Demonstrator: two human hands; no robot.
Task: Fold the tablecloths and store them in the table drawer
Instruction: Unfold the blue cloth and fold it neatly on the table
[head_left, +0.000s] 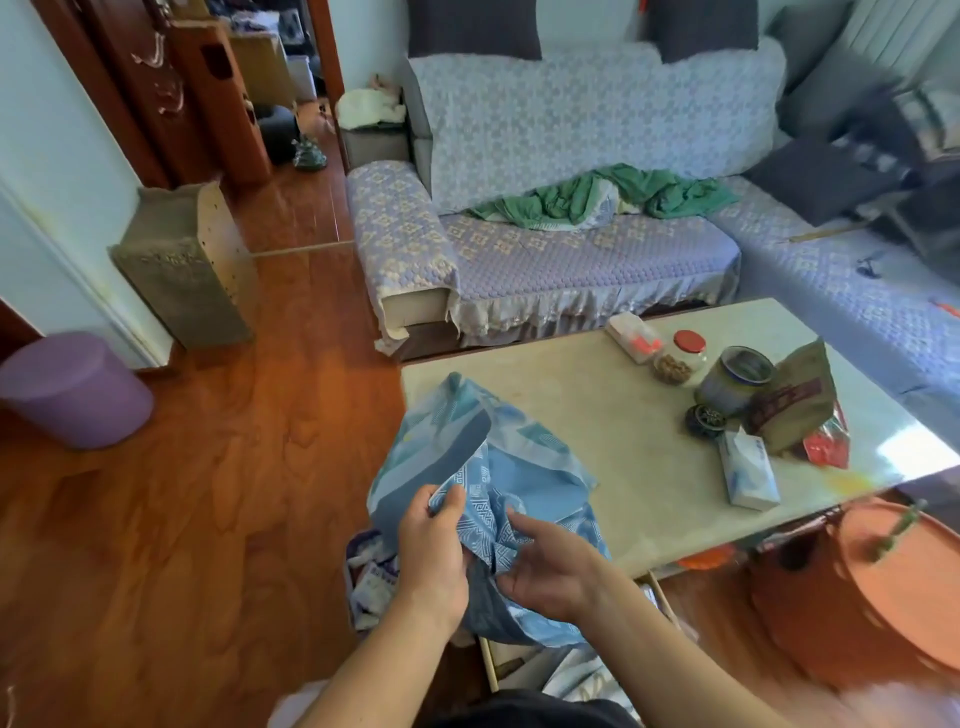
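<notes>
Person's left hand (434, 551) & right hand (545, 571) both pinch a bunched blue tablecloth (488, 467) draped over the table (597, 415) edge, above the open drawer (524, 660); loose folds could slip, dragging cloth to the floor.

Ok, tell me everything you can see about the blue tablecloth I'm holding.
The blue tablecloth is thin woven-looking fabric, light blue with white geometric key patterns and darker blue bands. It is bunched and unfolded, held up over the near-left corner of the coffee table, its lower part hanging toward the open drawer. The left hand pinches an edge between thumb and fingers; the right hand grips the cloth beside it.
</notes>
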